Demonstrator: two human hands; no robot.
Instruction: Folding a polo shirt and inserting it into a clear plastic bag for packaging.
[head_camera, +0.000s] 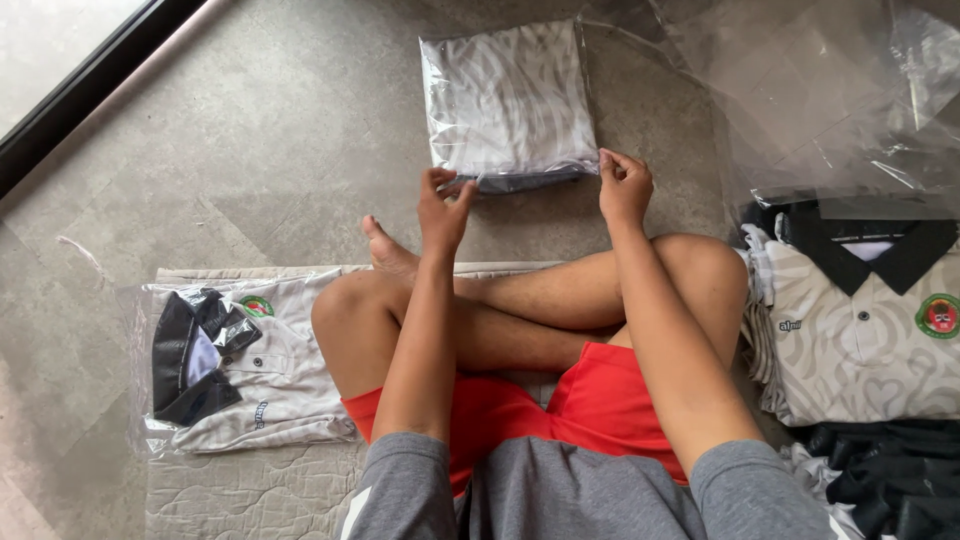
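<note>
Bagged shirt (508, 100) lies flat on the grey floor (270, 130) in front of the crossed legs, its near edge at both hands. Clear plastic bags (840, 90) pile at the right above a stack of patterned polo shirts (860, 340). Another bagged polo (240, 365) rests on the mat (250, 490) at left. Left hand (442, 210) pinches the bag's near left corner; right hand (625, 185), fingers curled, grips the near right corner.
</note>
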